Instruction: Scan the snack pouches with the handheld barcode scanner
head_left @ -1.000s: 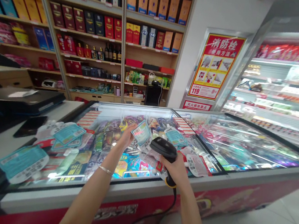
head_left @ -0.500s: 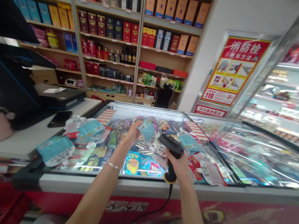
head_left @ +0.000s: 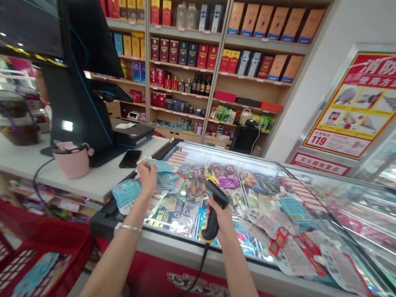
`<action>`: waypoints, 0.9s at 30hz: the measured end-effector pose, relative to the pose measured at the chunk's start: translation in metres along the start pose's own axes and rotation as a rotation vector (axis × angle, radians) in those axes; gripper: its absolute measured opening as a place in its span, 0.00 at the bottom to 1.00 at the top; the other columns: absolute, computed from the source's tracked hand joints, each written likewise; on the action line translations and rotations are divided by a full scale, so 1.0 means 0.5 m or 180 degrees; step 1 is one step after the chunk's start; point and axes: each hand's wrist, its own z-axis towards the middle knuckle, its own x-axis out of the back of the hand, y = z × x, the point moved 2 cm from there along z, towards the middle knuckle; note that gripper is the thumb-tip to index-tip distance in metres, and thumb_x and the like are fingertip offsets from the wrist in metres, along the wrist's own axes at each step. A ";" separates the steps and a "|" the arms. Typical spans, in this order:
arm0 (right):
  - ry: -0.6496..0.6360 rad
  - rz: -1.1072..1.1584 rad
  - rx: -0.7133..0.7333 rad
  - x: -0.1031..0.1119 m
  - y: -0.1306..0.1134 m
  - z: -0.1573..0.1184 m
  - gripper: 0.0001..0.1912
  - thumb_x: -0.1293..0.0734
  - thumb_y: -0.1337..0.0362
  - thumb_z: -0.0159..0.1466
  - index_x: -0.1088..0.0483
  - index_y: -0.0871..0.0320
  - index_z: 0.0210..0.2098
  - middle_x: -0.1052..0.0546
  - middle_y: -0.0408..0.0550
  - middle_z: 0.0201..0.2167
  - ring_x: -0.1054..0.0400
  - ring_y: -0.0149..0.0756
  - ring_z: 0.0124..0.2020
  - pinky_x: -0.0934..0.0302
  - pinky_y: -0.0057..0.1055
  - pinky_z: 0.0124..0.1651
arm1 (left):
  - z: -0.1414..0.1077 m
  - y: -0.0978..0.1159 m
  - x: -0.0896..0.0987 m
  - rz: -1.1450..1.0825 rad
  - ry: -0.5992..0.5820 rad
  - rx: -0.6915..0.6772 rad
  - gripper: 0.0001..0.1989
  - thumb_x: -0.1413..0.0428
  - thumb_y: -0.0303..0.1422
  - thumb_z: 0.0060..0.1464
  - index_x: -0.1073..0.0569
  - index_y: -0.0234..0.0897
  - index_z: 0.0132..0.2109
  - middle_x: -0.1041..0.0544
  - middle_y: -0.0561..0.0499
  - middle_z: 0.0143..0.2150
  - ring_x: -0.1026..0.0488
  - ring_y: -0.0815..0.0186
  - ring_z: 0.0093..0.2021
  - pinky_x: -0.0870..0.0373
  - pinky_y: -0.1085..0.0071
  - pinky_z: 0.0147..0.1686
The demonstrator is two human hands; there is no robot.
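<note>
My right hand (head_left: 220,219) is shut around a black handheld barcode scanner (head_left: 214,211) with a yellow ring at its base and a black cable (head_left: 200,271) hanging down. My left hand (head_left: 146,179) pinches a thin pouch with a teal label (head_left: 153,164) above the left part of the freezer's glass lid (head_left: 187,228). More teal-labelled pouches (head_left: 125,195) lie just left of that hand. Many colourful snack packets show beneath the glass, and loose red-and-white pouches (head_left: 296,257) lie on the lid at the right.
A black till screen (head_left: 80,63) and pink cup (head_left: 73,160) stand on a white counter (head_left: 16,152), with a phone (head_left: 130,158) near its edge. A red shopping basket (head_left: 3,249) sits at lower left. Shelves of boxed goods stand behind the freezer.
My view has turned left, bringing the till into sight. My left hand has moved left, away from the scanner, with the pouch still in it. The scanner remains in my right hand.
</note>
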 end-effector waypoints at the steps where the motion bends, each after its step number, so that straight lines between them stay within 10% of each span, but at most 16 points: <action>1: -0.0020 0.0073 -0.0097 -0.010 0.013 0.003 0.16 0.23 0.61 0.42 0.29 0.60 0.26 0.28 0.40 0.19 0.39 0.26 0.16 0.43 0.24 0.18 | -0.006 0.000 0.013 0.0533 0.0261 -0.0216 0.27 0.52 0.43 0.56 0.41 0.31 0.58 0.41 0.33 0.62 0.47 0.50 0.65 0.47 0.49 0.61; 5: -0.0072 0.0270 -0.0504 -0.031 0.061 0.014 0.15 0.23 0.63 0.42 0.29 0.61 0.25 0.29 0.40 0.19 0.39 0.24 0.16 0.42 0.22 0.18 | -0.033 0.009 0.011 0.1715 -0.0065 -0.1006 0.25 0.55 0.37 0.59 0.39 0.33 0.62 0.49 0.37 0.68 0.59 0.47 0.69 0.56 0.46 0.64; 10: -0.0062 0.0345 -0.0787 -0.036 0.094 0.021 0.14 0.24 0.64 0.42 0.31 0.61 0.23 0.30 0.40 0.18 0.39 0.24 0.16 0.43 0.21 0.18 | -0.040 -0.025 -0.020 0.2145 -0.0931 -0.0871 0.22 0.56 0.37 0.59 0.30 0.36 0.57 0.38 0.38 0.64 0.50 0.45 0.67 0.50 0.45 0.61; 27: 0.0081 0.0523 -0.0873 -0.024 0.072 0.004 0.09 0.27 0.69 0.46 0.31 0.61 0.23 0.29 0.41 0.17 0.39 0.24 0.15 0.43 0.21 0.16 | -0.054 -0.007 -0.011 0.2161 -0.0824 -0.0975 0.25 0.55 0.38 0.58 0.32 0.30 0.58 0.39 0.35 0.64 0.50 0.44 0.67 0.53 0.46 0.62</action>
